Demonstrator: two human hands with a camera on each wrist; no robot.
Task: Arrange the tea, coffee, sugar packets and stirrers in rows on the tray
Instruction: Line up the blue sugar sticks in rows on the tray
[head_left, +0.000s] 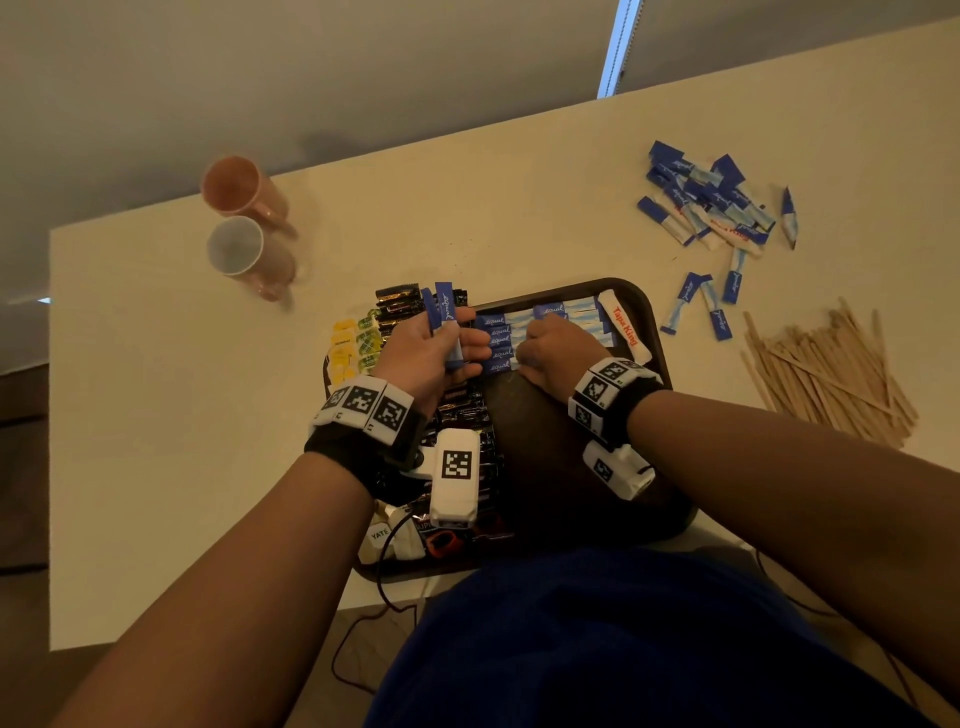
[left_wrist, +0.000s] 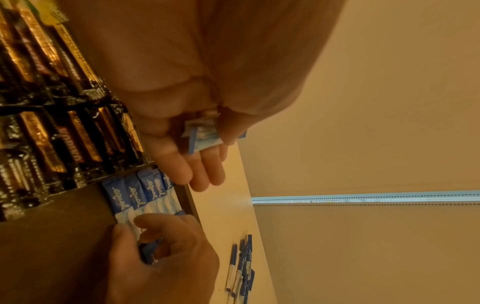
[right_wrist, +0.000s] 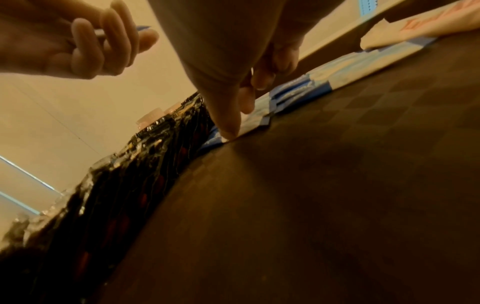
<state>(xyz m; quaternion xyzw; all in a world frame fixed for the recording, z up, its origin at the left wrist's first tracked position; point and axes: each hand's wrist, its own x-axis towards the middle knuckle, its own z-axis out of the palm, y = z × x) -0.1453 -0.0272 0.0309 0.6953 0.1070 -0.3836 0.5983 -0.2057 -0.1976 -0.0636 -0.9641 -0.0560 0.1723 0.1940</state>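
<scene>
A dark brown tray (head_left: 545, 447) lies in front of me. My left hand (head_left: 453, 340) hovers over its far left part and grips a few blue sugar packets (head_left: 444, 306) upright; they show in the left wrist view as held packets (left_wrist: 205, 136). A row of blue packets (head_left: 498, 338) lies along the tray's far edge. My right hand (head_left: 535, 340) is curled over that row. Its thumb (right_wrist: 228, 131) presses a packet's edge, and its fingers pinch one blue packet (left_wrist: 148, 252). Black and gold coffee sachets (head_left: 462, 410) fill the tray's left side, with yellow and green tea packets (head_left: 353, 345) beyond them.
A pile of loose blue sugar packets (head_left: 711, 202) lies at the far right of the white table, and a few more packets (head_left: 701, 306) sit nearer the tray. Wooden stirrers (head_left: 826, 369) are heaped at the right. Two cups (head_left: 244, 249) lie at the far left. A white packet (head_left: 623, 327) sits at the tray's far right corner.
</scene>
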